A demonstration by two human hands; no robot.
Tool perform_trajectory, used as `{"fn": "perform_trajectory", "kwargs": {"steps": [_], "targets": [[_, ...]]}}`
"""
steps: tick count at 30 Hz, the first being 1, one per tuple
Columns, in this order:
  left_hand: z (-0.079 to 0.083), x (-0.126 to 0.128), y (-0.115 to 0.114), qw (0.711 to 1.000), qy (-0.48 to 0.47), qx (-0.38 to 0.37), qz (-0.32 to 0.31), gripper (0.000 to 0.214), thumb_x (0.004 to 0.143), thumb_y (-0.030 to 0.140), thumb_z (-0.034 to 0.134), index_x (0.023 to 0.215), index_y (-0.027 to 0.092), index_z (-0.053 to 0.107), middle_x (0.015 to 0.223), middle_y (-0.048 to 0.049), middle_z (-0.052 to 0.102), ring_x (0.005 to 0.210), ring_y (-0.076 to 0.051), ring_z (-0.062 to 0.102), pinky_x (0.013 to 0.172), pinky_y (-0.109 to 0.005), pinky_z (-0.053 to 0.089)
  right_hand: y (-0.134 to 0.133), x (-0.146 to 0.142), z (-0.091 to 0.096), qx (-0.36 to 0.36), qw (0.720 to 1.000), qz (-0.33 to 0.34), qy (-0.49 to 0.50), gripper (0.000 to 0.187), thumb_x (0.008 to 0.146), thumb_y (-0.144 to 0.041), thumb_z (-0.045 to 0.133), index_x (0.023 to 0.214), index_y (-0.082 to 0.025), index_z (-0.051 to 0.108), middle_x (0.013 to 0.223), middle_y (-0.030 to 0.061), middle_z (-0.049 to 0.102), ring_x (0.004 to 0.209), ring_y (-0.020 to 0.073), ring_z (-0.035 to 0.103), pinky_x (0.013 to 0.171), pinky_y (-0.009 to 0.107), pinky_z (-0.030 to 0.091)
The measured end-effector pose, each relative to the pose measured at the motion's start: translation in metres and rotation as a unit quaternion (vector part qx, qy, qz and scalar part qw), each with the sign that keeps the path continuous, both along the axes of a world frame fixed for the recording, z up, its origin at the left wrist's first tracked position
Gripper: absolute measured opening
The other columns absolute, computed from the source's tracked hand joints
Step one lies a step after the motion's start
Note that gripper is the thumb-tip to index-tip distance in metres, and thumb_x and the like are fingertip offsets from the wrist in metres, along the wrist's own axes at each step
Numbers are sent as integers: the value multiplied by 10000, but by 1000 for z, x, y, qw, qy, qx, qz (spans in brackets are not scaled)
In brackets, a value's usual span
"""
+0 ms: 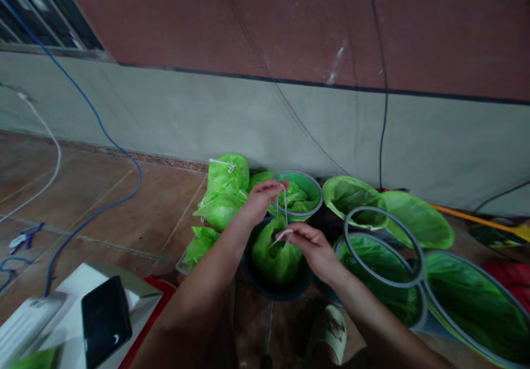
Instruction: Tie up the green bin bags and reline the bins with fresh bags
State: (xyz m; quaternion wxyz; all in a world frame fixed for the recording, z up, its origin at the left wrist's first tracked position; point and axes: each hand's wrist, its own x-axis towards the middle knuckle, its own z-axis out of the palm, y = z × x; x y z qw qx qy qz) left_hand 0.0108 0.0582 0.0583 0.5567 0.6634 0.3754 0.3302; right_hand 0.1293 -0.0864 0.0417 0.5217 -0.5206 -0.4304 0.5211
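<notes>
A green plastic bag (277, 261) sits gathered inside a dark round bin (248, 274) in front of me. White drawstring (285, 206) rises from the bag's mouth. My left hand (268, 192) is raised above the bag, its fingers pinched on the string's upper part. Lower and to the right, my right hand (309, 242) pinches the same white string close to the bag's opening. The bag's mouth is drawn partly together, with a dark gap still showing.
Behind stands a bin with a grey rim (321, 195) and a green liner. Tied green bags (227, 176) lean by the wall. To the right are several green-lined bins and a loose grey ring (420, 258). A black phone (106, 320) lies on a white box at lower left; a blue cable (99, 121) crosses the floor.
</notes>
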Motion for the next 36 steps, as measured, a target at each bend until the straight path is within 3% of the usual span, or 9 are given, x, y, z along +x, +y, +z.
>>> {"fn": "perform_trajectory", "kwargs": {"steps": [4,7,10,15,18,21,24,30,36], "targets": [[35,-14,-8,977,-200,-52,-41,163,891,320,544,917,188,636,1187,-61,683,1063,-210,655,957,-395,494,5,42,50,64,980,-102,157,186,771,-417,690,866,-293,590,611,-73,485,598,120,530,756,369,526],[29,-13,-4,947,-290,-126,-54,155,835,328,610,841,173,609,1088,-67,713,1004,-205,678,980,-414,490,13,60,42,10,973,-144,181,275,748,-473,713,871,-271,572,518,-109,317,457,80,366,540,248,463],[18,-6,-5,933,-308,-173,-72,144,806,306,646,836,171,609,1060,-64,720,1010,-208,679,997,-422,479,19,57,20,-56,975,-115,179,368,752,-543,702,895,-223,593,481,-121,302,403,51,257,422,194,334],[18,11,-25,945,-242,-190,-108,232,769,360,711,811,151,618,1036,-76,727,973,-221,691,942,-402,507,19,24,-5,-103,990,-55,80,545,730,-574,710,1098,-200,564,574,-82,529,376,32,304,381,180,292],[12,21,-31,944,-222,-188,-153,310,738,407,747,849,141,634,1049,-92,720,966,-227,690,910,-381,514,18,11,-11,-110,993,28,31,505,737,-602,683,973,-164,599,580,-60,544,373,36,343,373,186,295],[-7,28,-29,952,-209,-200,-100,338,814,463,660,919,144,620,976,-82,724,884,-186,696,893,-357,513,18,12,-9,-95,993,48,48,459,759,-604,658,800,-150,605,550,-57,510,382,30,331,382,183,289],[-32,31,-28,962,-147,-220,-68,326,916,465,501,964,164,616,917,-62,724,817,-147,676,853,-325,512,18,25,-2,-89,989,9,118,395,759,-542,697,798,-158,611,558,-69,496,392,16,284,398,176,280],[-61,30,-32,964,-22,-103,-242,303,871,402,568,857,128,697,752,-21,677,721,-119,587,762,-258,456,19,56,6,-85,970,-75,216,313,721,-435,774,788,-165,630,554,-74,486,395,3,241,391,168,239],[-64,32,-29,978,102,-33,-180,255,871,277,495,805,127,689,570,29,559,532,-88,472,564,-208,376,21,73,1,-118,938,-221,239,251,662,-281,782,803,-178,602,555,-69,529,373,6,243,360,166,207]]}}
